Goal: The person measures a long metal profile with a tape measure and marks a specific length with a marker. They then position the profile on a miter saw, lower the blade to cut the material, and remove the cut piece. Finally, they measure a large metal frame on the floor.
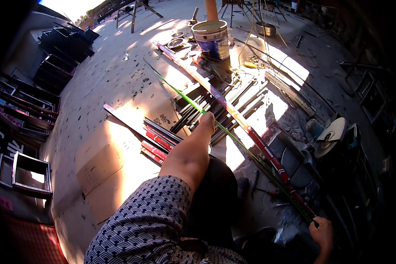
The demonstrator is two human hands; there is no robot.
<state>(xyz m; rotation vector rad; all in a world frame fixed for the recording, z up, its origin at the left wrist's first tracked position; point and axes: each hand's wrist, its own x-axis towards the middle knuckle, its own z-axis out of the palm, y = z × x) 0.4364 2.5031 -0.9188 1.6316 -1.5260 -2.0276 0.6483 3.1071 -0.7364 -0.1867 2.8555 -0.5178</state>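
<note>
My left hand (208, 122) is closed around a long, thin green strip (178, 91), near the middle of the view. The strip's far end sticks out beyond that hand, and its near part runs down to the right. Beside it lies a long bar (264, 147) with red and pale film along its face, reaching from the paint bucket down to the lower right. There, my right hand (322, 233) is closed at the near end of the bar, where strip and bar meet. Its fingertips are partly hidden and dark.
Dark metal bars (237, 103) lie piled beyond my left hand. Red-wrapped bars (158, 141) rest on flattened cardboard (99, 163). A paint bucket (211, 42) stands at the far side. A cutting machine with a round disc (330, 137) is at right. Frames (31, 174) lean at left.
</note>
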